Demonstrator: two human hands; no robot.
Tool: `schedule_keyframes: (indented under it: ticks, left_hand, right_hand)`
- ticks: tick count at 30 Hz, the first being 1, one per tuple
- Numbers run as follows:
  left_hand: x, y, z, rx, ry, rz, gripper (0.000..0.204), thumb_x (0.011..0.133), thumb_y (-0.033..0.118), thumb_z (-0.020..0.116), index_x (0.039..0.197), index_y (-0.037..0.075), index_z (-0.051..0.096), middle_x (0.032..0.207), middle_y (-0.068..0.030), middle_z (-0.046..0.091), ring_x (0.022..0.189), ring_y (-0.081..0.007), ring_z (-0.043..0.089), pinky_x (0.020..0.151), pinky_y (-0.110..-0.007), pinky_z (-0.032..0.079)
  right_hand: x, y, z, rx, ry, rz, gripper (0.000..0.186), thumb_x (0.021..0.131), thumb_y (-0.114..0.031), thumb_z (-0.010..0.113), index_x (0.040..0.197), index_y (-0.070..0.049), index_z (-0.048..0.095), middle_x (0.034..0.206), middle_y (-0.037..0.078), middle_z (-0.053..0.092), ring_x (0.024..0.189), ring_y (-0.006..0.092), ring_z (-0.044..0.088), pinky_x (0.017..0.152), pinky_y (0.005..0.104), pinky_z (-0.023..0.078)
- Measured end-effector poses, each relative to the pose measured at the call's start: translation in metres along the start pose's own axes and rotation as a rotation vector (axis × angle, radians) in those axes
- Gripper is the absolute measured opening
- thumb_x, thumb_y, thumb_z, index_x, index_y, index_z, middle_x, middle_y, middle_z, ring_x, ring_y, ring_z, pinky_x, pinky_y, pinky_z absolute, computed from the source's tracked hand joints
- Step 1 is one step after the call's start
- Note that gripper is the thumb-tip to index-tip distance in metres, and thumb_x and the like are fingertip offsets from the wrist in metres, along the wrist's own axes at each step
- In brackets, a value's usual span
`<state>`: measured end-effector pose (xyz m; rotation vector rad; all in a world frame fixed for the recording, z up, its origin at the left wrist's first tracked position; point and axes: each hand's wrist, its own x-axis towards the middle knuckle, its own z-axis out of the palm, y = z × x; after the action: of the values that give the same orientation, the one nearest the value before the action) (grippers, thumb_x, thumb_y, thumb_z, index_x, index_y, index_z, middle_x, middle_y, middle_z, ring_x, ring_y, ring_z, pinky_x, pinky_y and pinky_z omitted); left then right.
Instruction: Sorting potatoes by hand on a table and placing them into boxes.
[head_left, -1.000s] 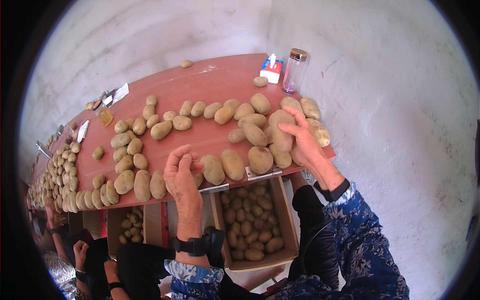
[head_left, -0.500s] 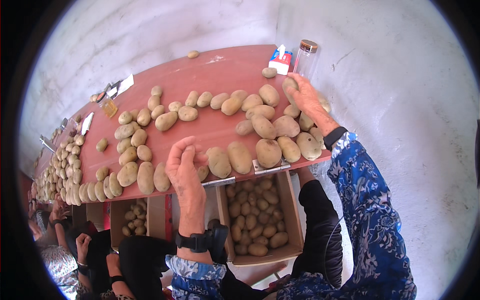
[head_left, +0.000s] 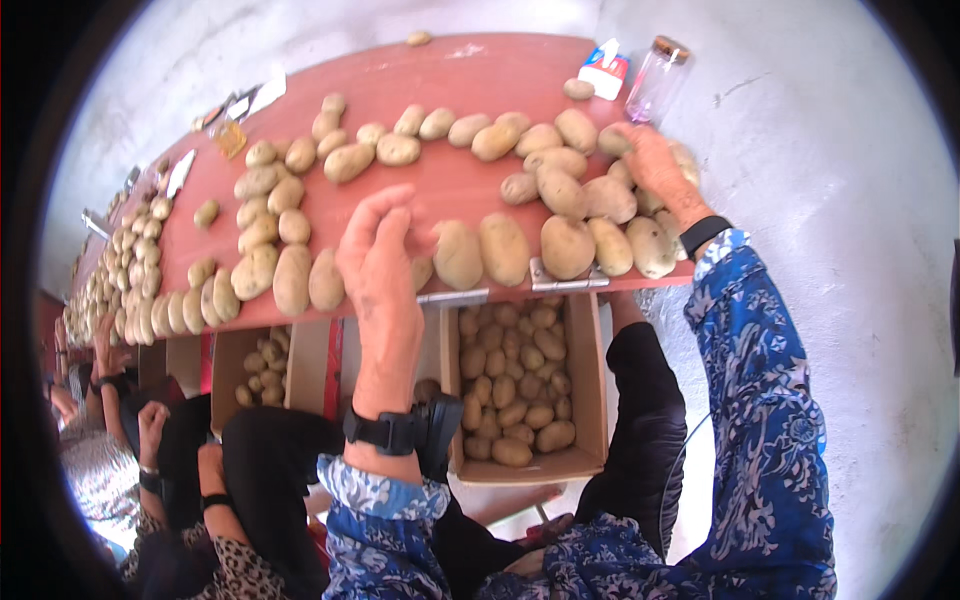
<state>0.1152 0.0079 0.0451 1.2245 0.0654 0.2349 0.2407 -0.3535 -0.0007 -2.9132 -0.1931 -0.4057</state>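
Note:
At the far right of the potato rows, my right hand (head_left: 660, 172) has its fingers closed on a potato (head_left: 613, 141). More potatoes lie close around that hand, some partly covered by it. My left hand (head_left: 378, 250) is raised over the table's near edge, its fingers loosely bent and apart, with nothing visible in them. Just right of it, a large potato (head_left: 459, 255) stands in the front row beside another upright potato (head_left: 504, 249). The potatoes form lines on the red table (head_left: 440, 195).
A cardboard box of potatoes (head_left: 592, 400) sits below the table edge by my legs; a second box (head_left: 225, 370) is further left. A tissue pack (head_left: 604, 76) and clear jar (head_left: 657, 82) stand at the back right. Another person's hands (head_left: 150, 430) rest at the lower left.
My right hand has lowered its potato among the others at the far right end. The left hand stays loosely bent over the near edge. The whole view has shifted, with the table higher in it.

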Motion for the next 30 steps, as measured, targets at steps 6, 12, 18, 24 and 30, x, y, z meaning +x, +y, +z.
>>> schedule_keyframes:
  ticks: [6,12,18,24,30]
  left_hand:
    - [0.001,-0.002,-0.001,0.006,-0.024,0.006,0.022,0.091,0.009,0.052,0.109,0.001,0.062,0.088,-0.0041,0.062,0.07,-0.0103,0.059,0.065,-0.023,0.049]
    - [0.003,-0.003,0.001,0.037,-0.087,-0.009,0.022,0.092,0.009,0.05,0.108,0.001,0.063,0.088,-0.004,0.062,0.071,-0.0094,0.059,0.066,-0.023,0.05]
    - [0.005,-0.009,-0.002,-0.004,-0.069,0.059,0.019,0.088,0.006,0.051,0.099,-0.002,0.065,0.082,-0.0081,0.064,0.065,-0.0126,0.06,0.061,-0.024,0.05]
    - [0.006,-0.005,-0.002,0.034,-0.06,-0.011,0.021,0.091,0.009,0.05,0.106,0.002,0.062,0.084,-0.004,0.062,0.068,-0.0102,0.058,0.062,-0.022,0.049]
    - [-0.006,0.001,0.007,0.013,-0.004,-0.019,0.018,0.09,0.011,0.049,0.101,0.004,0.062,0.08,-0.0022,0.06,0.064,-0.0088,0.055,0.057,-0.02,0.045]
  right_hand:
    - [0.006,0.014,0.011,0.057,0.222,-0.049,0.052,0.079,-0.001,0.06,0.128,-0.012,0.05,0.118,0.022,0.056,0.114,0.0395,0.051,0.097,0.0437,0.043]
    - [0.005,0.02,0.021,-0.157,0.048,-0.143,0.05,0.086,-0.019,0.06,0.132,-0.016,0.042,0.131,0.026,0.043,0.117,0.0447,0.046,0.098,0.0494,0.04]
    - [-0.015,-0.051,-0.035,-0.173,0.036,-0.095,0.043,0.089,-0.023,0.057,0.129,-0.007,0.05,0.129,0.02,0.051,0.121,0.0358,0.048,0.101,0.0406,0.04]
    - [-0.091,-0.158,-0.073,0.126,0.439,-0.57,0.028,0.084,-0.016,0.06,0.11,-0.007,0.063,0.112,0.016,0.061,0.107,0.0282,0.059,0.09,0.0366,0.047]
    - [-0.182,-0.206,-0.037,0.528,0.047,-0.585,0.026,0.08,-0.007,0.066,0.106,-0.004,0.062,0.106,0.014,0.063,0.094,0.029,0.064,0.079,0.0358,0.052]
